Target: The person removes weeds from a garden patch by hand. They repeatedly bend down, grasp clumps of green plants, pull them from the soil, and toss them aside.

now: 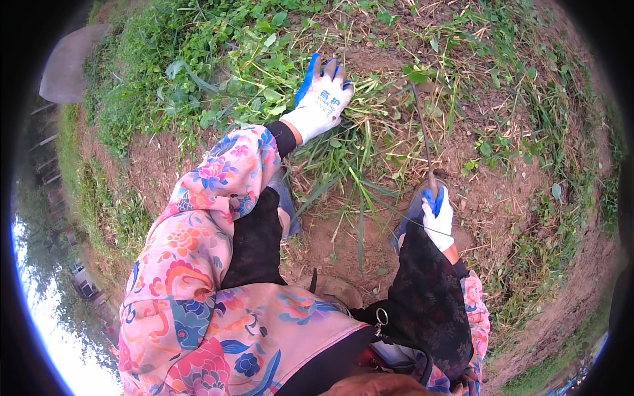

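Observation:
My left hand (pixel 323 101), in a white knit glove with blue coating, is curled over a bunch of weeds (pixel 366 114). Long grass blades and leafy stems stick out beside and below it; the palm side is hidden. My right hand (pixel 438 215), gloved alike, grips the handle of a weeding tool (pixel 425 131) with a thin metal shaft. The shaft points away from me, and leaves partly cover its far end, so the head's shape is unclear. Loose cut stems lie between my left hand and the tool.
I am low over brown soil (pixel 332 247), feet apart, a shoe (pixel 288 205) at left and another (pixel 408 213) under my right hand. Dense green weeds (pixel 163 64) grow ahead to the left. Dry straw and scattered weeds (pixel 535 237) cover the right.

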`<state>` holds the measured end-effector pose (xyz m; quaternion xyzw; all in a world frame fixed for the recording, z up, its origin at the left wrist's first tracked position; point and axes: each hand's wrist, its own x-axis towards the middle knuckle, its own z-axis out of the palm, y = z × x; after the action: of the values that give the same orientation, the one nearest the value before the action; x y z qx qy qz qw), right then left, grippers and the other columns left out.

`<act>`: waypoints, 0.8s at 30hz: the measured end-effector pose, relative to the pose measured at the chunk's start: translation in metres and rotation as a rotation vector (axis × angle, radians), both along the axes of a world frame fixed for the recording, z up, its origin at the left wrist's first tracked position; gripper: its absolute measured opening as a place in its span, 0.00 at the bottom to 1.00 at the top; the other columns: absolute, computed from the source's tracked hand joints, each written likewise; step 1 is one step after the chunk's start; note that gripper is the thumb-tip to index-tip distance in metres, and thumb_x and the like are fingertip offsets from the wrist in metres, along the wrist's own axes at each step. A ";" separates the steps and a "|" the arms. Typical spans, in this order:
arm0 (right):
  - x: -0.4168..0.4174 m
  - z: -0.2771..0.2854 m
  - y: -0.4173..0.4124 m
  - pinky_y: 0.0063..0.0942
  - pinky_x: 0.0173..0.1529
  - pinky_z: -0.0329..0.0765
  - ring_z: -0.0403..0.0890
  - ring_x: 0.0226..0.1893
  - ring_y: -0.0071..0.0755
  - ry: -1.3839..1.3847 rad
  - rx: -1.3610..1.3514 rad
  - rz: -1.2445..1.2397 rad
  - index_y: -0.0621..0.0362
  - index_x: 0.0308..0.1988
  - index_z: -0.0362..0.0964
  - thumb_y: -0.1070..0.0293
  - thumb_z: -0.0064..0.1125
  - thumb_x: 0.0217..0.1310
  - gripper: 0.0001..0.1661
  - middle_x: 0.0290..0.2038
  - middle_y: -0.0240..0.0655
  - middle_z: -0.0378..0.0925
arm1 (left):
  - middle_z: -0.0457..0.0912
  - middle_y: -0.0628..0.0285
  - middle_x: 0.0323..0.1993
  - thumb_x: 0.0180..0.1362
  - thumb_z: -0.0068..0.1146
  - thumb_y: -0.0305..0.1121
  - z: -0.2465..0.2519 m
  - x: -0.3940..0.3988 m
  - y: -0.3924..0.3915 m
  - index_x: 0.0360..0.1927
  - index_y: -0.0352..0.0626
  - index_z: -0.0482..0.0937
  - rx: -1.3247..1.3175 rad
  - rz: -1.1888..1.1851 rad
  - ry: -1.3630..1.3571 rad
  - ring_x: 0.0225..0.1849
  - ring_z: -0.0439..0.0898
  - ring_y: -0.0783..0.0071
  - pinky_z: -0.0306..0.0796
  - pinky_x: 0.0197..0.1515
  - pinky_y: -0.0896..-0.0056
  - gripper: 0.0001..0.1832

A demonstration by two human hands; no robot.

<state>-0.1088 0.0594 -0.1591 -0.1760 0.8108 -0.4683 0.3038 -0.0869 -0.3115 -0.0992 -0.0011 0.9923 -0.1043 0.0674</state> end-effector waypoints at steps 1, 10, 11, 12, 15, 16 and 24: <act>-0.014 -0.001 -0.022 0.28 0.41 0.76 0.81 0.41 0.33 0.063 -0.034 0.109 0.68 0.60 0.50 0.68 0.54 0.55 0.36 0.40 0.45 0.78 | 0.72 0.50 0.46 0.40 0.56 0.34 -0.001 0.000 0.000 0.42 0.43 0.74 -0.032 0.023 0.063 0.54 0.67 0.52 0.44 0.64 0.38 0.21; -0.045 0.032 -0.030 0.41 0.36 0.75 0.79 0.32 0.53 0.065 0.426 0.349 0.61 0.55 0.57 0.60 0.54 0.53 0.31 0.32 0.49 0.77 | 0.78 0.56 0.34 0.45 0.55 0.35 0.000 -0.004 -0.027 0.39 0.45 0.72 0.160 0.264 -0.317 0.40 0.77 0.57 0.63 0.45 0.52 0.15; -0.033 0.036 -0.006 0.40 0.35 0.75 0.79 0.30 0.54 0.156 0.355 0.283 0.60 0.55 0.57 0.59 0.55 0.52 0.33 0.30 0.49 0.77 | 0.77 0.56 0.36 0.45 0.55 0.35 -0.002 0.001 -0.025 0.39 0.46 0.71 0.133 0.278 -0.323 0.41 0.76 0.57 0.63 0.46 0.53 0.16; -0.024 0.039 0.017 0.40 0.35 0.75 0.79 0.30 0.54 0.125 0.466 0.274 0.58 0.55 0.57 0.58 0.56 0.51 0.33 0.29 0.50 0.76 | 0.74 0.53 0.43 0.44 0.57 0.34 -0.005 0.003 -0.024 0.44 0.45 0.70 0.137 0.293 -0.361 0.46 0.73 0.56 0.63 0.48 0.54 0.20; -0.012 0.033 0.033 0.36 0.36 0.76 0.81 0.33 0.48 0.077 0.207 0.148 0.59 0.56 0.57 0.63 0.55 0.52 0.32 0.31 0.46 0.78 | 0.69 0.51 0.48 0.43 0.57 0.33 -0.011 0.015 -0.022 0.48 0.45 0.68 0.046 0.201 -0.142 0.49 0.71 0.55 0.62 0.49 0.53 0.25; -0.014 0.028 0.024 0.35 0.36 0.76 0.81 0.34 0.46 0.087 0.177 0.126 0.59 0.56 0.56 0.64 0.55 0.52 0.31 0.31 0.44 0.79 | 0.65 0.49 0.53 0.41 0.59 0.34 -0.012 0.018 -0.024 0.54 0.44 0.66 0.044 0.222 -0.138 0.53 0.67 0.55 0.62 0.50 0.52 0.32; -0.082 0.039 -0.123 0.42 0.38 0.73 0.78 0.36 0.54 0.334 0.135 0.237 0.61 0.56 0.56 0.62 0.55 0.54 0.32 0.35 0.50 0.76 | 0.58 0.46 0.62 0.38 0.62 0.50 -0.009 0.019 -0.095 0.62 0.38 0.56 0.047 0.456 -0.017 0.66 0.51 0.48 0.46 0.62 0.42 0.48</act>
<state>-0.1907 -0.0638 -0.1197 -0.3244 0.8531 -0.3382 0.2295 -0.0681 -0.4068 -0.1079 -0.2227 0.9679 -0.0634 0.0977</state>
